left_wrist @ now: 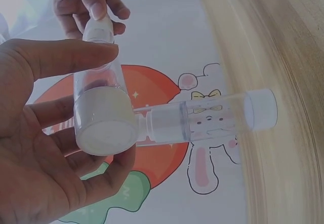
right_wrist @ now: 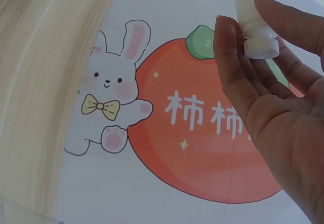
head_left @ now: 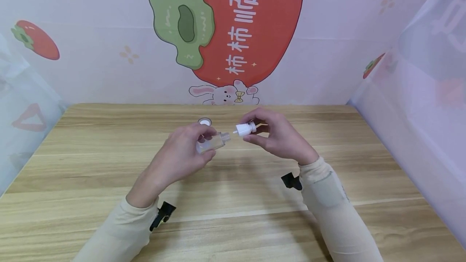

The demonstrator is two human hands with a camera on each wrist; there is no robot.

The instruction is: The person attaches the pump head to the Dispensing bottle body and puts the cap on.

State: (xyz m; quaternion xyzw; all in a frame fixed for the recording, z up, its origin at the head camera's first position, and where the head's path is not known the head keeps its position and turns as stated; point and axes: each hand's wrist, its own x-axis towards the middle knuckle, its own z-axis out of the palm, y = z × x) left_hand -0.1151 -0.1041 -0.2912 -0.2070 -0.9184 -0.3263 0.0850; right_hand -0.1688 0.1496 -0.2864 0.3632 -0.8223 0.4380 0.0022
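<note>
Past your beige sleeves [head_left: 116, 231], your left hand [head_left: 180, 148] curls its fingers round a clear bottle [head_left: 212, 143], tilted over the wood-grain table [head_left: 233, 197]. Your right hand [head_left: 278, 134] pinches a white pump top [head_left: 243, 129] just beside the bottle's mouth, apart. Beyond, another clear bottle [left_wrist: 212, 115] stands upright before the persimmon-print backdrop [head_left: 327, 68].

The bare left hand [head_left: 183, 145] partly hides its clear plastic bottle [head_left: 214, 143]; the head view crops the printed red fruit [head_left: 278, 15] at twelve o'clock, beige fabric sleeves [head_left: 118, 227] at five and seven.
</note>
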